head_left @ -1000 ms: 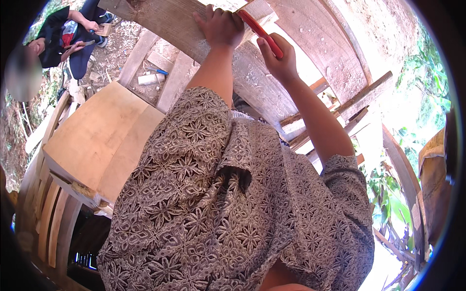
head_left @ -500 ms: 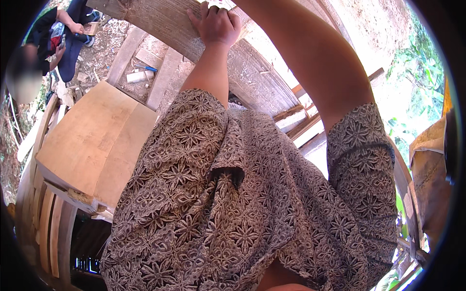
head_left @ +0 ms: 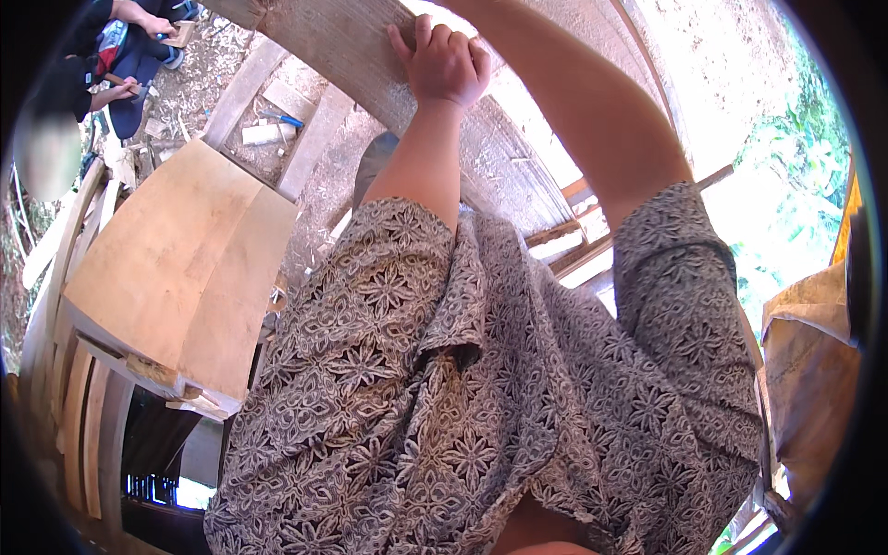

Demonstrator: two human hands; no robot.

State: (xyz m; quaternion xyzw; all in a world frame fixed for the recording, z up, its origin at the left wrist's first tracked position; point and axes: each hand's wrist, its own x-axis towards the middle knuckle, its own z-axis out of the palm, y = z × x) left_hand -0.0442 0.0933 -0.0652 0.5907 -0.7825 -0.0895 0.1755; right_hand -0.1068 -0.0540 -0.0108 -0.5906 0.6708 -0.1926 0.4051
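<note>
Pressing One Hand on a Grey Plank

One left hand [head_left: 444, 65] shows, fingers curled and laid flat-knuckled on the one grey plank [head_left: 342, 46] that runs across the top. The right hand is out of sight past the upper edge; only its forearm shows, so its grip cannot be told. Below the plank lie two pale boards [head_left: 185, 277] side by side. The patterned shirt [head_left: 462, 398] blocks everything lower.

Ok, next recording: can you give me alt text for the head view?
The person's left hand presses flat on a rough wooden plank slanting across the top, while the right forearm reaches up out of frame. A patterned shirt fills the centre, with light wooden boards at left.
</note>
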